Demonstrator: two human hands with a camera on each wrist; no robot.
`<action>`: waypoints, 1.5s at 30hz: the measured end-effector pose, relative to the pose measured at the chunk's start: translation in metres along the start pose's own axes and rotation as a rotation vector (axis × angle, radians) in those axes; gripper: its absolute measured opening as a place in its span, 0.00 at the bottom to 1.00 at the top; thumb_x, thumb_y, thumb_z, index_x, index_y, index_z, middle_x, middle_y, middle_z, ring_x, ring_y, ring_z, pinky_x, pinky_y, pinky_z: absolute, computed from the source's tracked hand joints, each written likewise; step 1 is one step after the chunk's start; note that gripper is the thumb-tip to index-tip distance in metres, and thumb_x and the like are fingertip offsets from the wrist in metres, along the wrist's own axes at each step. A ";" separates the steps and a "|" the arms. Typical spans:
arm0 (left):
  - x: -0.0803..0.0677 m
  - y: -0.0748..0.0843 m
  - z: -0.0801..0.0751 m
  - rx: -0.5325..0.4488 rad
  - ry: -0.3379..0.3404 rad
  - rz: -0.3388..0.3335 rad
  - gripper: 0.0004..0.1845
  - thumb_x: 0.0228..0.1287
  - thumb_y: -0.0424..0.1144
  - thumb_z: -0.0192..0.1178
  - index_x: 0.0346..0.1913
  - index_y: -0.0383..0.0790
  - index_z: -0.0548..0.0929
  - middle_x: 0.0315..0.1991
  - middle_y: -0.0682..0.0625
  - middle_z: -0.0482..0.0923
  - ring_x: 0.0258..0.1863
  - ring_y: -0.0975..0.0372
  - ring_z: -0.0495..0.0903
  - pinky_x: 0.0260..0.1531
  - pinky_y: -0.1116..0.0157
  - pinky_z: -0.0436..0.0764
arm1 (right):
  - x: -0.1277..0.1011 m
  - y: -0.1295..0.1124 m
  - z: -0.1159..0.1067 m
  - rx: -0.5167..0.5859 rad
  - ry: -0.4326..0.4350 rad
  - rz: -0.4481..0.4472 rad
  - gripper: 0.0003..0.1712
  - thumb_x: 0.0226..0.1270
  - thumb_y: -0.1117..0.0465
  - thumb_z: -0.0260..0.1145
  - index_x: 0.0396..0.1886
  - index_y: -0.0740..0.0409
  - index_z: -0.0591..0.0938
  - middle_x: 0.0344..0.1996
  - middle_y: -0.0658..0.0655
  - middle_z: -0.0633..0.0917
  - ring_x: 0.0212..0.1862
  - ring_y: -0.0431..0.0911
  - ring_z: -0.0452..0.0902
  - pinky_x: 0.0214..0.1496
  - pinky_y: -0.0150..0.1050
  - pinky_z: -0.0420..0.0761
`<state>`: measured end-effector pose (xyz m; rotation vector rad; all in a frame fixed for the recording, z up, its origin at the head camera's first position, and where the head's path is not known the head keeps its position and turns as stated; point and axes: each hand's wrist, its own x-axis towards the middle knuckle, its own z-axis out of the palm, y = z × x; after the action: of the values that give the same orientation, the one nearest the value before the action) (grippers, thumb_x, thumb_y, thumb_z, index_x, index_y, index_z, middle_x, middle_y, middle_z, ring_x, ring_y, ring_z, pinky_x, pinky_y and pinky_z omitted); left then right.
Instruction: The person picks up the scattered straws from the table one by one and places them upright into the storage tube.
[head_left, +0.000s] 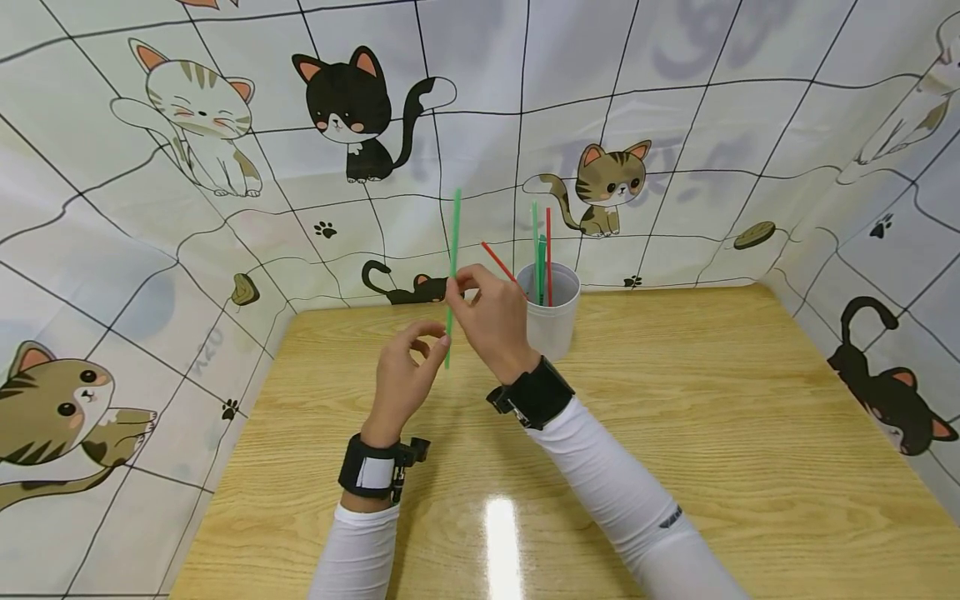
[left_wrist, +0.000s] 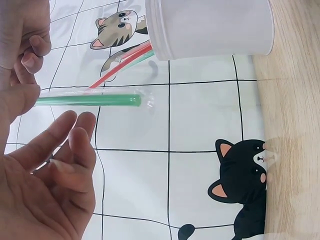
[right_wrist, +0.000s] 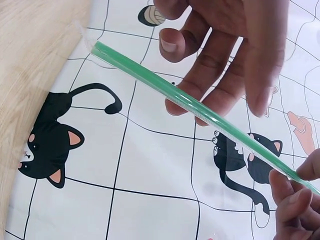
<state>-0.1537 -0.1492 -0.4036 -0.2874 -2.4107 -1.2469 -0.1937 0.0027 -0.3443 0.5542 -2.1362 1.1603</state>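
Note:
A green drinking straw (head_left: 455, 225) in a clear film wrapper stands near upright above the table. My right hand (head_left: 495, 312) pinches it around the middle between thumb and fingertips. In the right wrist view the pinching fingers (right_wrist: 295, 200) sit at the lower right edge. My left hand (head_left: 408, 371) is beside the lower part of the straw, thumb and fingers spread apart. From the left wrist view, the straw's lower end (left_wrist: 132, 100) sticks out past the left fingers (left_wrist: 82, 135), with clear film beyond its tip.
Behind my right hand, a white bucket (head_left: 553, 329) on the wooden table (head_left: 712, 400) holds several red and green straws (head_left: 549, 242). One red straw (head_left: 497, 258) leans out to the left. A cat-printed sheet (head_left: 480, 142) hangs behind and at both sides.

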 end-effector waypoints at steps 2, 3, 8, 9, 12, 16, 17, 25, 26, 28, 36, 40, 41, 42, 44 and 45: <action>0.000 0.000 0.000 0.001 -0.012 0.007 0.14 0.71 0.45 0.64 0.52 0.41 0.86 0.47 0.45 0.87 0.32 0.58 0.80 0.22 0.70 0.69 | 0.000 0.000 -0.001 0.001 0.011 -0.002 0.08 0.71 0.60 0.64 0.38 0.60 0.86 0.31 0.56 0.91 0.21 0.46 0.80 0.25 0.35 0.73; 0.000 0.000 0.000 0.001 -0.019 0.008 0.14 0.70 0.44 0.65 0.52 0.41 0.86 0.47 0.45 0.87 0.31 0.58 0.80 0.22 0.70 0.70 | 0.001 0.000 -0.002 0.002 0.013 -0.002 0.08 0.71 0.60 0.64 0.38 0.60 0.86 0.31 0.56 0.91 0.20 0.46 0.80 0.25 0.35 0.73; 0.000 0.002 0.001 0.010 -0.058 -0.005 0.14 0.68 0.42 0.67 0.52 0.41 0.85 0.47 0.46 0.87 0.32 0.58 0.81 0.26 0.69 0.71 | -0.001 0.000 -0.005 0.011 0.016 -0.005 0.08 0.72 0.60 0.63 0.39 0.60 0.86 0.32 0.57 0.91 0.21 0.46 0.79 0.26 0.36 0.73; 0.000 0.003 0.001 0.017 -0.066 -0.010 0.14 0.67 0.42 0.67 0.52 0.40 0.85 0.47 0.46 0.87 0.32 0.58 0.81 0.27 0.69 0.71 | -0.001 0.000 -0.005 0.009 0.018 -0.005 0.08 0.73 0.60 0.63 0.39 0.60 0.86 0.32 0.57 0.91 0.21 0.46 0.79 0.26 0.36 0.73; 0.001 0.003 0.002 0.038 -0.078 -0.024 0.14 0.68 0.41 0.67 0.52 0.39 0.86 0.47 0.45 0.87 0.33 0.58 0.81 0.28 0.70 0.72 | -0.002 0.001 -0.006 0.003 0.026 -0.007 0.09 0.74 0.59 0.62 0.40 0.60 0.86 0.33 0.57 0.91 0.22 0.46 0.79 0.28 0.37 0.74; 0.001 0.003 0.002 0.048 -0.080 -0.020 0.13 0.68 0.40 0.67 0.50 0.38 0.86 0.47 0.44 0.88 0.32 0.57 0.81 0.26 0.70 0.70 | -0.002 0.001 -0.006 0.006 0.047 -0.023 0.09 0.75 0.60 0.62 0.41 0.60 0.86 0.33 0.58 0.91 0.23 0.46 0.79 0.29 0.37 0.76; 0.001 0.003 0.002 0.049 -0.077 -0.015 0.12 0.68 0.39 0.67 0.50 0.38 0.86 0.46 0.44 0.88 0.32 0.57 0.81 0.25 0.70 0.70 | -0.002 0.001 -0.007 0.009 0.052 -0.028 0.09 0.74 0.60 0.62 0.41 0.60 0.86 0.33 0.58 0.91 0.23 0.46 0.79 0.29 0.37 0.76; 0.001 0.006 0.000 0.034 -0.007 0.022 0.09 0.68 0.36 0.66 0.48 0.37 0.87 0.42 0.43 0.88 0.30 0.58 0.80 0.17 0.72 0.66 | -0.002 -0.002 -0.014 0.096 0.070 -0.025 0.08 0.73 0.62 0.63 0.39 0.62 0.86 0.30 0.59 0.90 0.21 0.46 0.79 0.28 0.35 0.76; 0.001 0.007 -0.001 0.029 0.004 0.023 0.09 0.68 0.36 0.66 0.47 0.37 0.87 0.41 0.43 0.88 0.29 0.59 0.79 0.17 0.72 0.65 | -0.001 -0.003 -0.016 0.121 0.068 -0.018 0.08 0.72 0.63 0.64 0.39 0.62 0.86 0.30 0.60 0.90 0.21 0.46 0.79 0.28 0.34 0.76; 0.001 0.007 -0.001 0.025 0.024 0.031 0.09 0.67 0.36 0.66 0.48 0.37 0.87 0.41 0.44 0.88 0.28 0.60 0.78 0.16 0.72 0.65 | -0.001 -0.005 -0.019 0.176 0.061 -0.001 0.07 0.71 0.64 0.64 0.39 0.63 0.86 0.30 0.60 0.90 0.21 0.47 0.78 0.27 0.33 0.74; 0.003 0.009 -0.003 0.025 0.088 0.073 0.09 0.68 0.36 0.66 0.47 0.36 0.88 0.37 0.43 0.87 0.23 0.58 0.76 0.17 0.72 0.66 | 0.002 -0.013 -0.030 0.231 0.062 -0.006 0.05 0.69 0.65 0.66 0.38 0.63 0.86 0.29 0.61 0.90 0.17 0.45 0.74 0.24 0.31 0.69; 0.007 0.013 -0.003 0.035 0.101 0.087 0.09 0.68 0.37 0.66 0.47 0.37 0.88 0.30 0.43 0.84 0.21 0.56 0.74 0.18 0.72 0.66 | 0.003 -0.016 -0.034 0.197 0.082 -0.038 0.05 0.69 0.64 0.66 0.39 0.62 0.86 0.31 0.60 0.89 0.17 0.44 0.73 0.23 0.32 0.68; 0.009 0.014 -0.003 0.040 0.101 0.090 0.09 0.68 0.38 0.66 0.47 0.37 0.88 0.29 0.43 0.83 0.21 0.57 0.74 0.18 0.71 0.66 | 0.003 -0.017 -0.036 0.192 0.090 -0.046 0.05 0.69 0.64 0.66 0.39 0.62 0.86 0.31 0.60 0.89 0.17 0.45 0.73 0.24 0.32 0.68; 0.011 0.015 -0.002 0.041 0.102 0.095 0.09 0.69 0.38 0.66 0.47 0.37 0.88 0.28 0.43 0.82 0.21 0.57 0.73 0.19 0.71 0.66 | 0.003 -0.019 -0.037 0.189 0.096 -0.055 0.05 0.69 0.64 0.66 0.39 0.62 0.86 0.32 0.60 0.89 0.17 0.45 0.73 0.24 0.32 0.68; 0.015 0.019 -0.002 0.044 0.104 0.112 0.10 0.69 0.39 0.66 0.47 0.38 0.88 0.29 0.43 0.82 0.22 0.57 0.74 0.19 0.71 0.66 | 0.004 -0.022 -0.041 0.194 0.102 -0.072 0.05 0.68 0.65 0.66 0.39 0.63 0.86 0.33 0.61 0.89 0.17 0.45 0.73 0.24 0.32 0.68; 0.017 0.021 -0.001 0.047 0.104 0.123 0.09 0.69 0.39 0.65 0.47 0.38 0.88 0.31 0.43 0.84 0.23 0.58 0.75 0.20 0.71 0.66 | 0.004 -0.023 -0.043 0.199 0.103 -0.081 0.05 0.68 0.66 0.66 0.40 0.63 0.85 0.33 0.61 0.89 0.17 0.45 0.72 0.24 0.32 0.68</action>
<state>-0.1611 -0.1383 -0.3799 -0.3430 -2.2935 -1.1219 -0.1680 0.0266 -0.3107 0.6483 -1.9060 1.3353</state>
